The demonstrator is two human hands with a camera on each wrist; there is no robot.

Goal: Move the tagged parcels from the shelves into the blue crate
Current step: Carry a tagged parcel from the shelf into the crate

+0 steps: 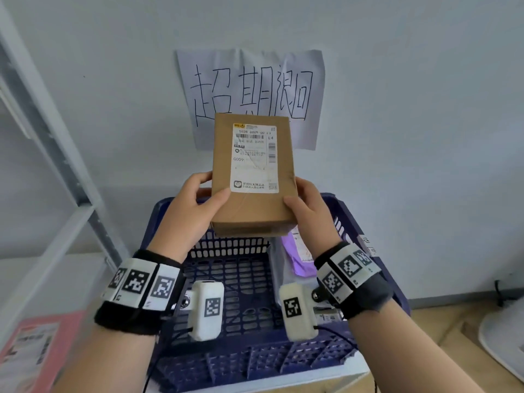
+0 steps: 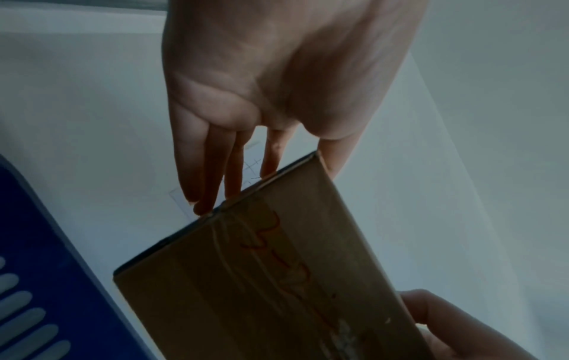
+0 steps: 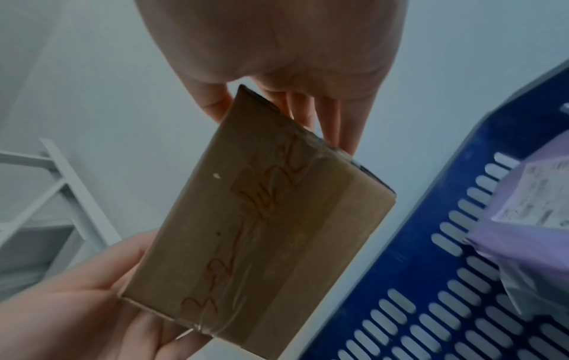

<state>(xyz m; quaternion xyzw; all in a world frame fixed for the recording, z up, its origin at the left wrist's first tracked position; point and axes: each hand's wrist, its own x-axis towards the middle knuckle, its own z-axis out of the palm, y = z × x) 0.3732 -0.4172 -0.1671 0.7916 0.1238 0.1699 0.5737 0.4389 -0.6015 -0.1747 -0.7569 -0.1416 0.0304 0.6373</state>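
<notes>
A: Where is the cardboard parcel (image 1: 252,177) held at this moment?

B: It is held in the air above the blue crate (image 1: 170,214), tilted so that its white shipping label (image 1: 253,157) is turned up toward the head camera. It is taken at its lower corners: the left hand (image 1: 195,205) is wrapped round one side, thumb on the labelled face, and the right hand (image 1: 307,208) round the other in the same way. From the wrist views, fingers are seen laid along the parcel's narrow edges, and red handwriting under clear tape is seen on the underside.

A: What is already in the crate?

B: A purple mailer bag (image 1: 300,251) is seen lying against the right wall, and the middle of the slotted floor is left bare.

A: How is the parcel likely to handle?

B: It is judged stiff and fairly light, since its faces are kept flat under a corner grip and no sag is shown. The taped underside may be slippery, so the bare cardboard edges are the better place to be gripped.

A: What does the next move call for?

B: The parcel would probably be lowered flat onto the open floor beside the mailer, so that nothing is crushed.
</notes>
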